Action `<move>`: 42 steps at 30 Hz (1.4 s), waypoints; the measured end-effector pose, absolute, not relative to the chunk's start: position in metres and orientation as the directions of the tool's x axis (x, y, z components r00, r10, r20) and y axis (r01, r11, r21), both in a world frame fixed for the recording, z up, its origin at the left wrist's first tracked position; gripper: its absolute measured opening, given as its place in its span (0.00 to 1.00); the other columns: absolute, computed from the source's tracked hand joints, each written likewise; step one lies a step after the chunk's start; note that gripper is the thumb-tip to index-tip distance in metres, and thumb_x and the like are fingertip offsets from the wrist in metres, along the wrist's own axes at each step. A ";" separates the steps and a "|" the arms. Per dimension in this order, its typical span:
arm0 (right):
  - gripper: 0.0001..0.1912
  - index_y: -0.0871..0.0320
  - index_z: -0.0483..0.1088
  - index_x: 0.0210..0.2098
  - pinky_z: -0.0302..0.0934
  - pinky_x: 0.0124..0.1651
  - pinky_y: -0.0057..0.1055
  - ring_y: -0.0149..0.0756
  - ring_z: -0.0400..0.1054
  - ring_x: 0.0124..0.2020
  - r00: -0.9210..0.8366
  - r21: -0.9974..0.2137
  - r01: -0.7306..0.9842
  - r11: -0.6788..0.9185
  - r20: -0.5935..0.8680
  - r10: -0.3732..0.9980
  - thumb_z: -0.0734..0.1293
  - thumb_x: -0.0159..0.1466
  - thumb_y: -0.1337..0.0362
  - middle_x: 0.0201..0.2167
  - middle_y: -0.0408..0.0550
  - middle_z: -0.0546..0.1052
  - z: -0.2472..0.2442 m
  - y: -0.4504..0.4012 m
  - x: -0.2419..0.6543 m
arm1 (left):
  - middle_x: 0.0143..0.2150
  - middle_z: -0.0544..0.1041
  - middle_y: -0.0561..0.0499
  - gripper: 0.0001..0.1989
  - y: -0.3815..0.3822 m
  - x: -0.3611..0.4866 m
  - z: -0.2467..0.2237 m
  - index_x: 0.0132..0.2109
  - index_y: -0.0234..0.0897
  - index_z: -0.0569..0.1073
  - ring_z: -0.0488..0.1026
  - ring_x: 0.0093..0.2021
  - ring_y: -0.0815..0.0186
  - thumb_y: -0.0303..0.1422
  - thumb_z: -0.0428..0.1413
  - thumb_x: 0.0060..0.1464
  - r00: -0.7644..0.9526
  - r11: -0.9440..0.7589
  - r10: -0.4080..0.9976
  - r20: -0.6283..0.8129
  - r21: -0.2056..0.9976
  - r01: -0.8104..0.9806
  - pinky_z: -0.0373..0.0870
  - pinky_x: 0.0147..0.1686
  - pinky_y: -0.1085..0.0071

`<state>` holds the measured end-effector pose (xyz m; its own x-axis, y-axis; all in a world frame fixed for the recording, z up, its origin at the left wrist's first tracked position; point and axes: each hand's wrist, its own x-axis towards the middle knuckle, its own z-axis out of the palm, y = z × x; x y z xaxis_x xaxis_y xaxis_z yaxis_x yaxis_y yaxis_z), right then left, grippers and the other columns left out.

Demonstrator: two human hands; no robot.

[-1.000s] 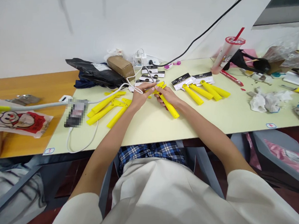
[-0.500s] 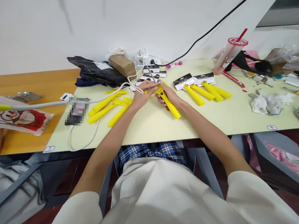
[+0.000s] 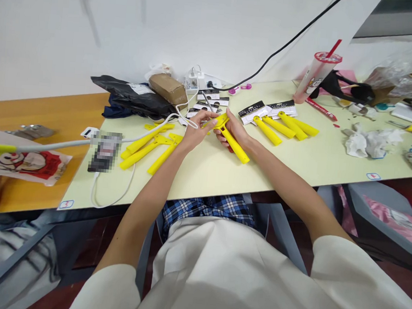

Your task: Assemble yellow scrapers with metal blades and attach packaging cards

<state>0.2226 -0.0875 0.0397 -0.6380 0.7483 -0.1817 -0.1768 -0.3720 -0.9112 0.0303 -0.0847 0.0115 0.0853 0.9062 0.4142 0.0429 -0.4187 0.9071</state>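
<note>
A yellow plastic tool handle with a wider head (image 3: 236, 145) is held between my two hands over the table, its grip slanting toward me. My left hand (image 3: 198, 127) pinches the head from the left, thumb and fingertips on it. My right hand (image 3: 236, 128) wraps the right side, thumb up along the head and fingers curled beneath. A small red piece (image 3: 231, 149) shows under the right hand; what it belongs to is hidden. A thin metal rod (image 3: 208, 101) lies just beyond my fingers. Several similar yellow handles (image 3: 148, 152) lie left of my hands.
Yellow-handled tools with black-and-white cards (image 3: 284, 125) lie to the right. Behind are a power strip (image 3: 198, 81), a cardboard box (image 3: 168, 89) and a black plastic bag (image 3: 131, 97). A white cable (image 3: 135, 134) crosses the left side by a phone (image 3: 105, 153). A tall cup (image 3: 315, 77) stands back right.
My right thumb has lifted slightly at the top of the yellow head. Both hands keep hold of the handle in nearly the same place.
</note>
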 end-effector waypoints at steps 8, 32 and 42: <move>0.43 0.53 0.60 0.36 0.53 0.18 0.24 0.28 0.52 0.19 -0.624 -0.907 -0.155 -0.391 -0.217 0.750 0.43 0.71 0.20 0.25 0.40 0.66 0.042 -0.087 0.221 | 0.49 0.85 0.45 0.20 -0.081 0.032 0.005 0.46 0.44 0.87 0.80 0.51 0.58 0.51 0.74 0.54 0.097 -0.379 0.921 0.379 0.925 -0.017 0.77 0.59 0.59; 0.26 0.53 0.66 0.34 0.56 0.13 0.25 0.31 0.58 0.17 -0.591 -0.993 -0.097 -0.073 -0.002 0.807 0.69 0.75 0.39 0.23 0.40 0.67 0.030 -0.091 0.227 | 0.45 0.88 0.43 0.21 -0.084 0.030 0.020 0.44 0.40 0.88 0.84 0.50 0.53 0.50 0.77 0.52 -0.055 -0.381 0.924 0.377 0.920 -0.087 0.79 0.56 0.55; 0.19 0.55 0.66 0.36 0.58 0.17 0.21 0.26 0.58 0.18 -0.526 -0.993 -0.099 -0.061 0.000 0.851 0.74 0.75 0.51 0.23 0.38 0.68 0.049 -0.103 0.223 | 0.42 0.89 0.46 0.16 -0.088 0.033 0.026 0.39 0.41 0.88 0.84 0.42 0.61 0.46 0.78 0.51 -0.099 -0.418 0.907 0.409 0.904 -0.094 0.80 0.49 0.64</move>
